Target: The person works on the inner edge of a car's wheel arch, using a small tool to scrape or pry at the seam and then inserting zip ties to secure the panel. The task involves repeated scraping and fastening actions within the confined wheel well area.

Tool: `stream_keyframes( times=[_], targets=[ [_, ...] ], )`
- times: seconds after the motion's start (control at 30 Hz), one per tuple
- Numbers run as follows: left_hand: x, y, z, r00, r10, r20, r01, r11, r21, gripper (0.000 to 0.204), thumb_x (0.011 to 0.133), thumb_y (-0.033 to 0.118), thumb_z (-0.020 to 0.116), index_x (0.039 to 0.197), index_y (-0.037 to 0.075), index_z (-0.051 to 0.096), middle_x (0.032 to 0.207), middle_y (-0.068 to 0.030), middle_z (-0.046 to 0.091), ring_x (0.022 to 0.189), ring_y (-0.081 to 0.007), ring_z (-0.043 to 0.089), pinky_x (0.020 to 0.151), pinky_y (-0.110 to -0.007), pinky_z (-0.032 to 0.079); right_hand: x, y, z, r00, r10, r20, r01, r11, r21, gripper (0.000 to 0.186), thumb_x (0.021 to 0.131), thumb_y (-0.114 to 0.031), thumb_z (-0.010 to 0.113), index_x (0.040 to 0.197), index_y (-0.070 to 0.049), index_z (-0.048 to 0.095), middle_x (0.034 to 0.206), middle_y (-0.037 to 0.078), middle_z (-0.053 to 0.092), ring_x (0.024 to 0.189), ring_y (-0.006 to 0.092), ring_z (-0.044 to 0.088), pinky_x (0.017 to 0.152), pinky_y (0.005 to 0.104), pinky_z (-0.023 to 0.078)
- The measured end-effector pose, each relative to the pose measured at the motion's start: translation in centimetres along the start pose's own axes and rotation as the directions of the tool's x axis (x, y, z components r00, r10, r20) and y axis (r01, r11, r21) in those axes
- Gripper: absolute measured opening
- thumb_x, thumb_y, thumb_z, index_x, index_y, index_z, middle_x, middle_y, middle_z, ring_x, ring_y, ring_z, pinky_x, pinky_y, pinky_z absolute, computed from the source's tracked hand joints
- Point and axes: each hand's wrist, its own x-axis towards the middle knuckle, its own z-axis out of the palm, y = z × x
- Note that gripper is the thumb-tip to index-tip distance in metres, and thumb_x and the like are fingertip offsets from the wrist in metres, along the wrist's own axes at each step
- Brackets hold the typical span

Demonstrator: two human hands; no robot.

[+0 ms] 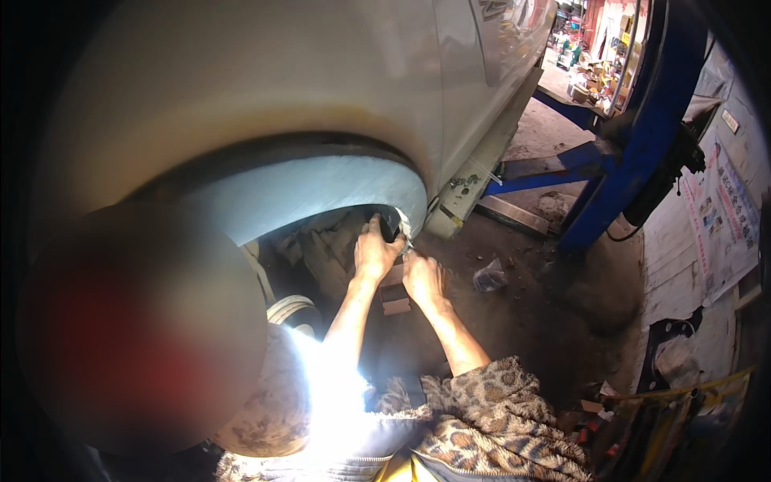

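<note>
A pale car body (321, 64) fills the upper view, with a blue-grey band (321, 177) along its wheel arch. At the right end of this band, whitish patches (405, 222) mark the lower edge. My left hand (375, 253) reaches up under the arch edge, its fingers bent around a dark piece (391, 224) I cannot identify. Just right of it, my right hand (424, 278) is closed, its fingertips against the lower end of the whitish edge. Whatever it grips is too small and covered to name.
Blue lift post (634, 161) and lift arm (554, 170) stand at right. On the dark floor lie a crumpled clear plastic bag (491, 276) and a small block (396, 306). A blurred patch (136, 329) covers the left. A printed banner (721, 213) hangs far right.
</note>
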Motion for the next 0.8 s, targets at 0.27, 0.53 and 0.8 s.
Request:
stream_keyframes(
  times=[0.27,0.53,0.8],
  targets=[
    [-0.2,-0.2,0.1,1.000,0.003,0.000,-0.003,1.000,-0.023,0.042,0.083,0.018,0.067,0.117,-0.005,0.063,0.097,-0.0277,0.068,0.094,-0.0369,0.068,0.082,-0.038,0.054,0.3,-0.8,0.4,0.995,0.039,-0.086,-0.038,0.999,0.019,0.025,0.092,-0.018,0.056,0.079,0.001,0.064,0.071,0.025,0.066,0.069,0.0446,0.066,0.062,0.0536,0.053],
    [-1.0,-1.2,0.6,0.994,0.067,-0.088,-0.081,0.981,-0.177,0.028,0.086,0.013,0.065,0.108,-0.005,0.068,0.084,-0.0262,0.068,0.077,-0.0277,0.073,0.068,-0.033,0.055,0.9,-0.6,1.5,0.986,0.017,-0.168,-0.011,0.999,0.038,0.020,0.091,-0.015,0.057,0.079,0.001,0.060,0.075,0.023,0.067,0.067,0.0418,0.066,0.059,0.0513,0.053],
    [-2.7,-1.6,4.1,0.970,-0.134,-0.200,0.107,0.984,-0.143,0.028,0.088,0.029,0.065,0.100,0.006,0.074,0.083,-0.0227,0.068,0.079,-0.0380,0.069,0.071,-0.043,0.054,1.2,-0.1,3.2,0.990,0.022,-0.141,-0.020,1.000,0.013,0.017,0.090,-0.017,0.056,0.082,-0.002,0.061,0.076,0.022,0.067,0.071,0.0416,0.067,0.062,0.0519,0.052]
  ],
)
